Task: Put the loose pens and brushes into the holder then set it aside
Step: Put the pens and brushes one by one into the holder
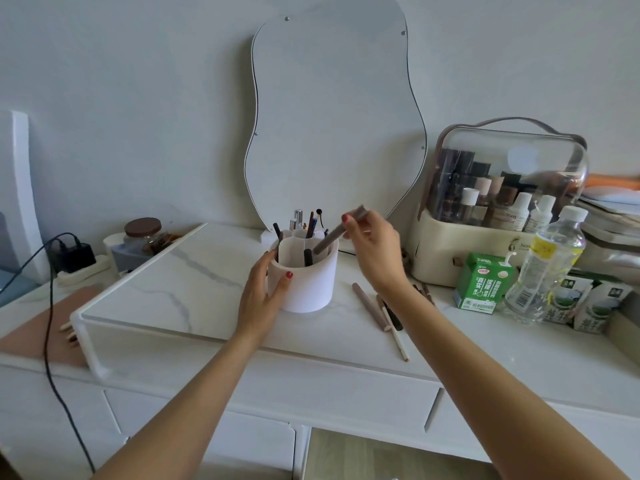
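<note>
A white round holder [308, 285] with inner compartments stands on the marble tabletop, with several pens and brushes upright in it. My left hand [265, 296] grips its left side, thumb on the front wall. My right hand [374, 251] pinches a grey-brown pen [332, 237] that slants down, its lower end inside the holder's rim. To the right of the holder several loose pens and brushes [381, 313] lie on the table, partly hidden under my right forearm.
A wavy mirror [332, 109] leans on the wall behind the holder. At right stand a clear-lidded cosmetics case [502, 202], a green carton [483, 285], a water bottle [543, 268] and more cartons. A jar [143, 237], charger and black cable [52, 306] are at left.
</note>
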